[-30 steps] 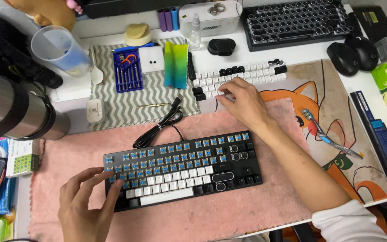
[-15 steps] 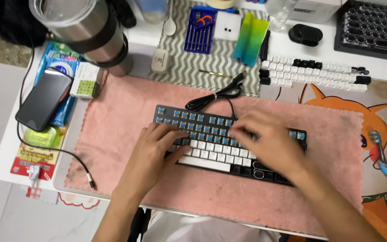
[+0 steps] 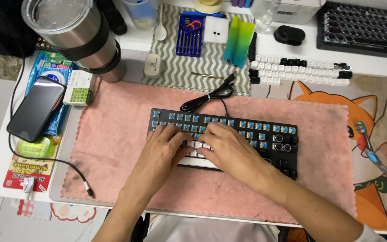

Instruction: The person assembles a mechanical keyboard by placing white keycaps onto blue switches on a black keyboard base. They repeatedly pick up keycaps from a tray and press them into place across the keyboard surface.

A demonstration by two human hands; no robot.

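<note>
On the pink fleece mat [image 3: 113,148] lies a black keyboard [image 3: 274,134], many of its blue switches bare, cable coiling off the back edge. The left hand [image 3: 160,152] rests on its left half, fingers loosely spread and curled down onto the white keycaps [image 3: 199,144]; the right hand [image 3: 229,150] sits just beside it, fingers bent, pressing the same row. The board looks rigid and fairly light; the caps are small, hard and slippery, so they're probably best pinched by their sides.

Black keyboard [image 3: 274,134] w/ blue switches is sitting on pink towel [image 3: 113,134]; grey-white zigzag mat [image 3: 175,74] at desk's back edge; fox mat [image 3: 377,116] showing orange at right edge.
</note>
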